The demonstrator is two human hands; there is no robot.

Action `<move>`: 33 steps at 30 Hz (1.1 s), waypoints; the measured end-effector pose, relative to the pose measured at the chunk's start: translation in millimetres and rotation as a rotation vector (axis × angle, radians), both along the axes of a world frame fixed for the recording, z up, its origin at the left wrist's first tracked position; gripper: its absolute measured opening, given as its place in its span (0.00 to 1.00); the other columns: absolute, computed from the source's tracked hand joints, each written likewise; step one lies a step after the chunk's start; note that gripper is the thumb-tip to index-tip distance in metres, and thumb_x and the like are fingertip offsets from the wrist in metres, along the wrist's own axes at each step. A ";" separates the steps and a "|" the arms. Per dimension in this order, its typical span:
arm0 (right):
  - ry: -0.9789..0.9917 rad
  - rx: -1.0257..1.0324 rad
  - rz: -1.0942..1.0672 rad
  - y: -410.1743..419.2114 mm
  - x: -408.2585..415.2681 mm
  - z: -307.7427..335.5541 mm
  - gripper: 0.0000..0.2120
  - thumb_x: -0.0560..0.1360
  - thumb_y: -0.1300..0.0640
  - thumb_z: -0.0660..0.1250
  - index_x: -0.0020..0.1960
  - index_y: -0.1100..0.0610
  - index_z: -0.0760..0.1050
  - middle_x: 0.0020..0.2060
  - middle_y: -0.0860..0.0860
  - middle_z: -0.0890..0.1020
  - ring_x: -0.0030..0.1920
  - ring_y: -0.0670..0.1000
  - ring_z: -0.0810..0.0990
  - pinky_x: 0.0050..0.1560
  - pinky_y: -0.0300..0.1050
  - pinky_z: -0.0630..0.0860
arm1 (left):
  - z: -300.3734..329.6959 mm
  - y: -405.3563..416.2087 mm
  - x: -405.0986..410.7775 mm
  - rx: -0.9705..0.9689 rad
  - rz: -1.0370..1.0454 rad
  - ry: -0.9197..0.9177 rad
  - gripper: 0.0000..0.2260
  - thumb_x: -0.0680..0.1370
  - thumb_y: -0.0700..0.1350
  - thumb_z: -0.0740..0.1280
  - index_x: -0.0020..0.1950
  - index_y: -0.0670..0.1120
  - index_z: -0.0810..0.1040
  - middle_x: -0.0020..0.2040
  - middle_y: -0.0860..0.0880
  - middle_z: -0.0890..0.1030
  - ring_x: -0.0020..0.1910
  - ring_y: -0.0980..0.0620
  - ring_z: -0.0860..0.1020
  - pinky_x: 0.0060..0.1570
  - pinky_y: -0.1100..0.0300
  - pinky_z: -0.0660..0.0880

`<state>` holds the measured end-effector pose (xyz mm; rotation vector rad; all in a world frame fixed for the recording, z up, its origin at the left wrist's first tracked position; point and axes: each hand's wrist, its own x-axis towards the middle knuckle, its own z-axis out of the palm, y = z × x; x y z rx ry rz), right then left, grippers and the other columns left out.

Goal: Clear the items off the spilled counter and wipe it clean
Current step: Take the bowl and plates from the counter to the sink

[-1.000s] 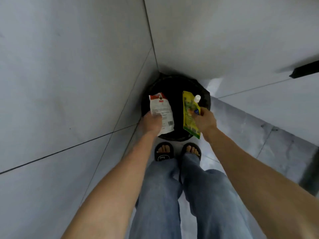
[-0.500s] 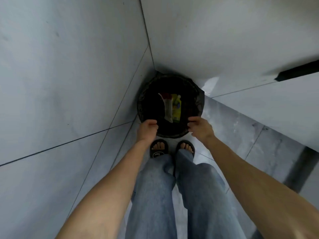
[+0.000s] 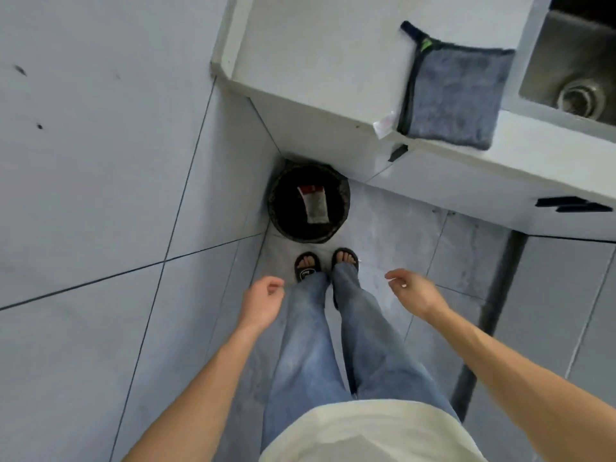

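A black round bin stands on the floor in the corner under the counter, with a white and red packet lying inside it. My left hand and my right hand hang above my legs, well back from the bin, fingers loosely curled and holding nothing. On the white counter a grey cloth with a black edge lies near the front edge. A small clear wrapper sits at the counter's edge beside the cloth.
A steel sink with its drain sits at the upper right. Grey wall tiles fill the left. White cabinet fronts with black handles run below the counter. My sandalled feet stand just in front of the bin.
Both packets left my hands and dropped into the bin. My hands pulled back from the rim, and my view rose so the counter, cloth and sink came into sight.
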<state>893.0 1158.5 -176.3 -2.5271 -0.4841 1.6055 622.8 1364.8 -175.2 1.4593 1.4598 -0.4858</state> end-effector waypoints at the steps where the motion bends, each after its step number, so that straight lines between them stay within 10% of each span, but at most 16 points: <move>1: -0.007 0.004 0.001 -8.6 0.1 15.9 0.15 0.83 0.54 0.61 0.65 0.47 0.80 0.61 0.49 0.83 0.60 0.53 0.81 0.59 0.45 0.76 | 16.1 -2.6 -2.3 -0.004 -0.024 -0.002 0.09 0.81 0.40 0.67 0.58 0.48 0.84 0.52 0.50 0.85 0.54 0.50 0.82 0.55 0.60 0.74; 20: -0.089 0.099 -0.659 -81.9 -66.3 123.5 0.12 0.82 0.52 0.63 0.62 0.46 0.80 0.52 0.47 0.85 0.54 0.49 0.83 0.50 0.45 0.77 | 106.7 58.9 -13.6 -0.054 -0.617 0.121 0.09 0.83 0.41 0.67 0.61 0.43 0.83 0.57 0.43 0.85 0.58 0.43 0.83 0.64 0.47 0.79; 33: -0.007 -0.023 -1.583 -165.0 -366.4 114.8 0.12 0.82 0.68 0.64 0.62 0.66 0.80 0.50 0.59 0.85 0.47 0.58 0.82 0.45 0.46 0.77 | 136.0 -22.3 120.7 -0.041 -1.379 -0.018 0.10 0.83 0.48 0.65 0.61 0.51 0.83 0.56 0.50 0.86 0.57 0.49 0.83 0.62 0.54 0.78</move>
